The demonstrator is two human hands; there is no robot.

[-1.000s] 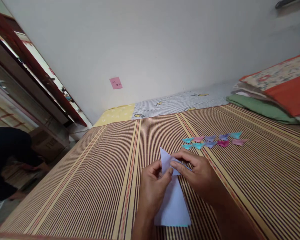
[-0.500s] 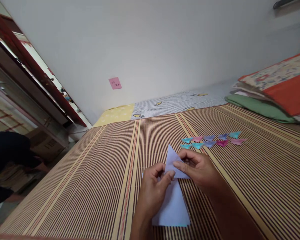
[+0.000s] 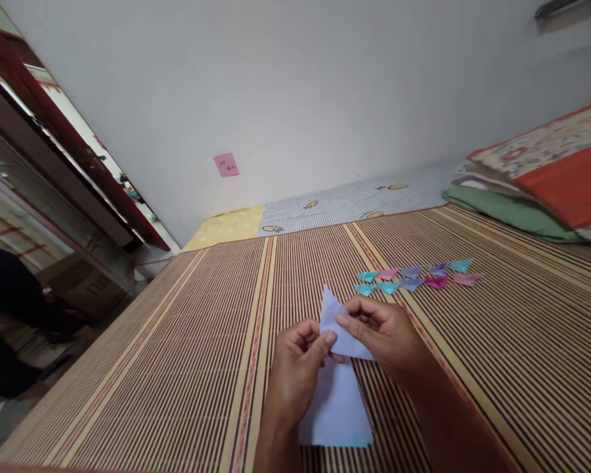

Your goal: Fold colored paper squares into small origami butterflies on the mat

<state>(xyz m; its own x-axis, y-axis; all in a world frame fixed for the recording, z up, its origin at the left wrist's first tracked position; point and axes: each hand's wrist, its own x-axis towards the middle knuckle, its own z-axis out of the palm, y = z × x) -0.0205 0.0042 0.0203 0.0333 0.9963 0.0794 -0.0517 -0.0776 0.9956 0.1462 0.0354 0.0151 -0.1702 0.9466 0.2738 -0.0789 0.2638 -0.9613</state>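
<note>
A lavender sheet folded to a triangle is raised between both hands, its tip pointing up. My left hand pinches its lower left edge, thumb on the front. On the right side, my right hand grips the same paper between thumb and curled fingers. Beneath them lies a stack of lavender sheets with a turquoise edge showing at the bottom, partly covered by my left hand. Beyond my right hand, several small folded paper pieces in turquoise, pink and purple form two rows.
The striped mat covers the surface. Folded bedding is at the right, patterned cloth along the wall. A pink note is on the wall. A person in dark clothes bends at the left, near a cardboard box.
Both hands and the folded paper have shifted slightly left, and the triangle's lower edge tilts a little more. The person at the left has moved a little to the right.
</note>
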